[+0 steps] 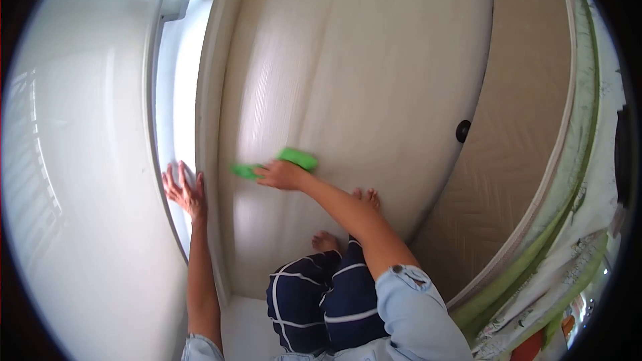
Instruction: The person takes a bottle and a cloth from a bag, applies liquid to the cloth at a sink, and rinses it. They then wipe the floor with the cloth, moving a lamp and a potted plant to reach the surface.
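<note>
My right hand (284, 175) is closed around a green cloth (297, 158), pressing it against a broad pale panel (374, 80) with a faint wood grain. Part of the cloth pokes out to the left of my fingers, and it is slightly blurred. My left hand (186, 192) lies with fingers spread on a narrow white strip (180, 86) beside the panel's raised frame (212, 113); nothing is in it.
A glossy white panel (87, 133) stands at the left. On the right edge of the pale panel is a round black fitting (463, 131). Beyond it lie a brown herringbone surface (515, 133) and green-and-white floral fabric (568, 254). My bare feet (326, 241) are below.
</note>
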`<act>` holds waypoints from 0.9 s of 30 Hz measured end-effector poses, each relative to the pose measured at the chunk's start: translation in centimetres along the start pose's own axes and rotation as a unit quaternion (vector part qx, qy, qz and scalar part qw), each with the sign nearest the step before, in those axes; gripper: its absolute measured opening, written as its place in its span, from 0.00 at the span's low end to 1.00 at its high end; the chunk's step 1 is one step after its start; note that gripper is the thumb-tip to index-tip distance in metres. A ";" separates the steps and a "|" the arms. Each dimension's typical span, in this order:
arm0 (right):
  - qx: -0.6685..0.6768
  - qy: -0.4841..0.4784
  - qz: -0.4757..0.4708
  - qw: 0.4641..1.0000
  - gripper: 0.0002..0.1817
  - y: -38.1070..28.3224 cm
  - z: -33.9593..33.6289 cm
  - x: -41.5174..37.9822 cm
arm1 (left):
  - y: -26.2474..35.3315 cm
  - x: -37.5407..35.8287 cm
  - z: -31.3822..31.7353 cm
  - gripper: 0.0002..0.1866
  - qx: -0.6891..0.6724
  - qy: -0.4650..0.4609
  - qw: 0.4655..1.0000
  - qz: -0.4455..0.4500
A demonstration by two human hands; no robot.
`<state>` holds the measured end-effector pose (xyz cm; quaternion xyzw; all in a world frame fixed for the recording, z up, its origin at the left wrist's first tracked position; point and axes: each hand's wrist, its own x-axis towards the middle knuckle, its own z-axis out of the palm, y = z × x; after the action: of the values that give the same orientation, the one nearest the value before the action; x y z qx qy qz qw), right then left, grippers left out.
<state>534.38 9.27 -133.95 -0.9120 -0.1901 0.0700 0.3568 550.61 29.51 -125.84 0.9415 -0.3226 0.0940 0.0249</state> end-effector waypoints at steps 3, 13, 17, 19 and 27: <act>0.142 -0.023 0.403 0.904 0.10 -4.2 -3.1 -8.5 | 1.2 0.4 -1.3 0.29 0.015 -0.094 0.993 -0.070; 0.087 0.488 0.545 0.676 0.09 -22.2 -40.7 -23.8 | 17.1 0.4 -26.3 0.33 -0.283 -0.252 0.924 -0.051; 0.125 0.553 0.503 0.652 0.08 -31.6 -54.6 -24.6 | 19.9 1.6 -44.8 0.33 -0.296 -0.374 0.879 -0.027; 0.150 0.562 0.494 0.647 0.08 -33.5 -59.2 -24.9 | 19.6 2.6 -50.4 0.33 -0.273 -0.400 0.874 -0.037; 0.192 0.584 0.453 0.646 0.08 -25.7 -75.1 -26.8 | 16.7 10.0 -61.4 0.32 -0.138 -0.365 0.856 -0.340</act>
<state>521.98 -30.92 -61.55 -0.6472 0.5122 -0.2889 0.4851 538.25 16.89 -63.89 0.9461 0.0219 -0.3164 0.0651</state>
